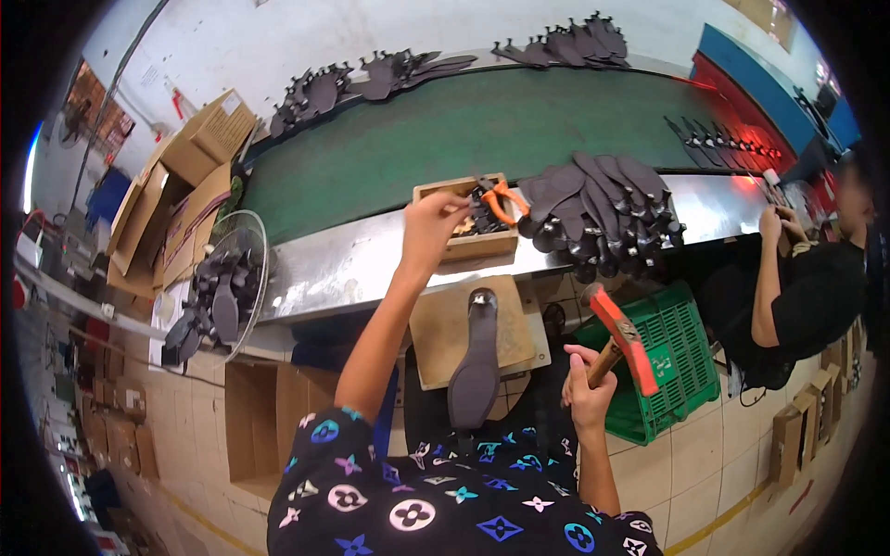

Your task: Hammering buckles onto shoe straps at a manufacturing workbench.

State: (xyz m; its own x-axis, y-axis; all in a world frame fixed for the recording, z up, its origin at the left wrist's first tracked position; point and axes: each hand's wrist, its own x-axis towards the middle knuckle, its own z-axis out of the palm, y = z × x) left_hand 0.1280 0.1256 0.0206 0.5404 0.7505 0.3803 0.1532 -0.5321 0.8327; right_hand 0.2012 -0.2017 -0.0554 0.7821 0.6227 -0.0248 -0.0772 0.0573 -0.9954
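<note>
My left hand (pixel 432 228) reaches over a small wooden box (pixel 482 248) on the metal edge of the table. Its fingers are bent together at small dark parts (pixel 476 221) in the box; what they pinch, if anything, is too small to make out. Orange-handled pliers (pixel 503 201) lie across the same box. In my right hand (pixel 591 394), closed round the wooden handle, a hammer (pixel 623 339) with a red-orange head is held up to the right. Between my arms a dark grey shoe sole (pixel 476 375) rests on a wooden board (pixel 434 338), its narrow end farther from me.
Dark soles (pixel 593 208) lie heaped right of the box. Beyond is a green conveyor belt (pixel 389 148), with more soles (pixel 315 93) along its far edge. A green crate (pixel 677 371) stands at right, near a seated co-worker (pixel 807 296). A fan-guard-like basket (pixel 262 278) holds dark parts at left.
</note>
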